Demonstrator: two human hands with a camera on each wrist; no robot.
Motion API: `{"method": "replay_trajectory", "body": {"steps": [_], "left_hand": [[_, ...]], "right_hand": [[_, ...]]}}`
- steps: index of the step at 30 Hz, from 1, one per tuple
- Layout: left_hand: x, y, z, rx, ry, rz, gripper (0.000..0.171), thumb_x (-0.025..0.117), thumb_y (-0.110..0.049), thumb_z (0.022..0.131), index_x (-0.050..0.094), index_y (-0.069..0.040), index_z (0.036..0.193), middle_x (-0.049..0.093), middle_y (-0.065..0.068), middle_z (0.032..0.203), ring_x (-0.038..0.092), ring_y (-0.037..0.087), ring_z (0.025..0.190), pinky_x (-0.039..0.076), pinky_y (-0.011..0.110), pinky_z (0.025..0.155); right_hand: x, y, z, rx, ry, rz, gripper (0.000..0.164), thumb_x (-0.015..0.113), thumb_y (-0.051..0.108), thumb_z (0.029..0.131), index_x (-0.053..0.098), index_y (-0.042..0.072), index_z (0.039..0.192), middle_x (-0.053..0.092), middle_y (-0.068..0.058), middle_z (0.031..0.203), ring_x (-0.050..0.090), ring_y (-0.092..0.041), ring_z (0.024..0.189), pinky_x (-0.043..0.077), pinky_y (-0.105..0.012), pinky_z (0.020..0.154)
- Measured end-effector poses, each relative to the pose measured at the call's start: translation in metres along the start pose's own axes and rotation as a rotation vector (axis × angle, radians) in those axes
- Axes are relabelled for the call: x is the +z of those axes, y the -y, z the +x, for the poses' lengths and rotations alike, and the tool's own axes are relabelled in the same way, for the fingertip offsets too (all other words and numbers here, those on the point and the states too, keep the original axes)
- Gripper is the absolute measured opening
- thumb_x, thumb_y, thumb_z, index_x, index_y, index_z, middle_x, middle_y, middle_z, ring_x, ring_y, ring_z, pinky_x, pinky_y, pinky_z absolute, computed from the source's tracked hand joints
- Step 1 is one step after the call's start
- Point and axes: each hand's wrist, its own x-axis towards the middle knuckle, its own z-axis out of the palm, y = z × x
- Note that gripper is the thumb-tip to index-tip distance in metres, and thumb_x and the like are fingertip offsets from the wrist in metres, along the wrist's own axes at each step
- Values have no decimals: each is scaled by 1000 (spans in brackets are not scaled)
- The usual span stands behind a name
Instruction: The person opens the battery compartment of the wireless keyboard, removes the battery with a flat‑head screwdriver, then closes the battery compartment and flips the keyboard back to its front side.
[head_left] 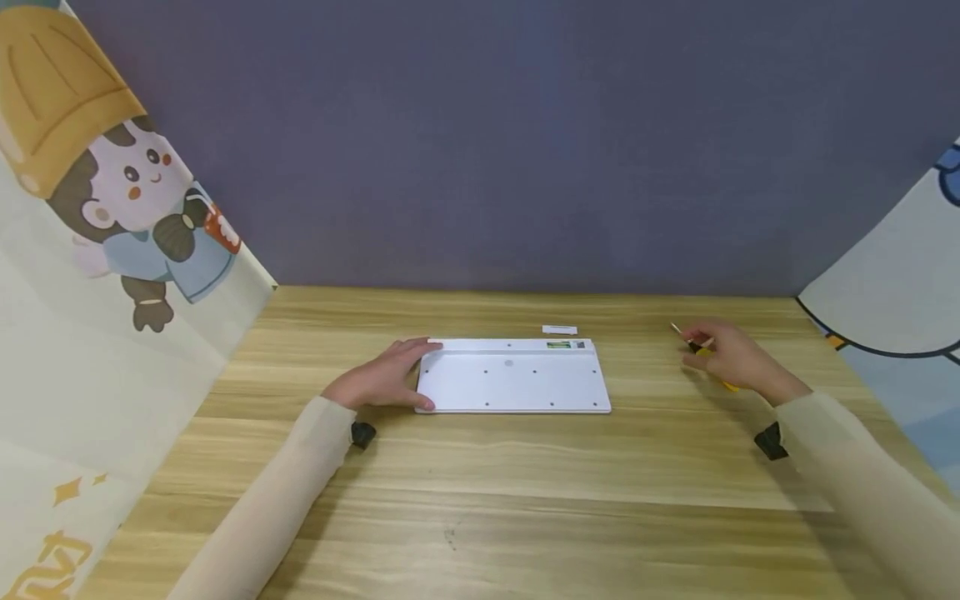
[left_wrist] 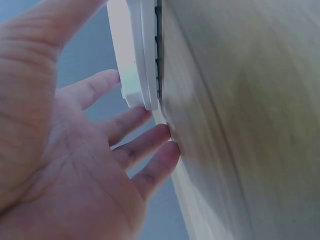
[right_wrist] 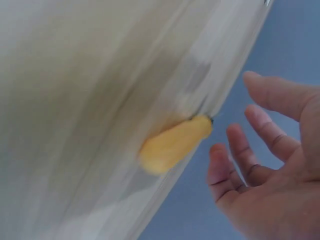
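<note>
A white keyboard (head_left: 517, 385) lies face down on the wooden table, its back dotted with small holes. My left hand (head_left: 386, 375) spans its left end, thumb at the near corner and index finger at the far one. Fairly straight, spread fingers touch the keyboard's edge (left_wrist: 131, 60) in the left wrist view. To the right, a screwdriver (right_wrist: 175, 145) with a yellow handle lies on the table. My right hand (head_left: 738, 360) hovers by it with loosely bent fingers; the right wrist view shows a gap between fingertips and handle.
A small white cover piece (head_left: 559, 330) lies just behind the keyboard's far edge, toward the right. A dark grey panel (head_left: 525, 150) stands along the back of the wooden table (head_left: 525, 483). Light panels with cartoon prints flank both sides.
</note>
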Motion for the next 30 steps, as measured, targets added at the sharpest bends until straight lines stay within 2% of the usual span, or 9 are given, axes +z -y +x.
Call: {"method": "replay_trajectory", "body": {"steps": [6, 12, 16, 24, 30], "left_hand": [[0, 2, -2, 0, -11, -29, 103, 82, -45, 69, 27, -10, 149, 24, 13, 152, 22, 32, 137, 24, 50, 107], [1, 2, -3, 7, -20, -46, 103, 83, -43, 69, 27, -9, 149, 27, 12, 151, 24, 31, 136, 25, 48, 107], [2, 4, -2, 4, -22, -49, 104, 82, -44, 69, 27, -9, 149, 27, 11, 151, 25, 29, 135, 25, 46, 107], [4, 5, -2, 10, -31, -56, 104, 83, -45, 68, 27, -9, 149, 28, 12, 151, 25, 29, 135, 25, 46, 107], [3, 5, -2, 3, -28, -46, 105, 82, -46, 68, 27, -10, 149, 28, 11, 151, 25, 29, 135, 25, 47, 107]], "right_hand": [[-3, -17, -17, 68, 28, -21, 49, 70, 12, 86, 48, -12, 122, 51, -32, 113, 52, -44, 97, 46, -54, 75], [1, -26, -23, 112, 24, -50, 43, 66, 10, 87, 47, -10, 120, 58, -26, 97, 58, -37, 84, 48, -48, 67], [4, -25, -24, 143, 18, -46, 41, 61, 10, 89, 46, -10, 121, 58, -26, 97, 59, -35, 81, 49, -41, 62], [3, -20, -25, 148, -43, -54, 39, 60, 11, 88, 49, -9, 121, 59, -28, 99, 58, -38, 83, 48, -47, 66], [-1, -17, -27, 147, -91, -58, 39, 58, 12, 91, 48, -8, 123, 57, -31, 103, 58, -41, 86, 49, -42, 60]]}}
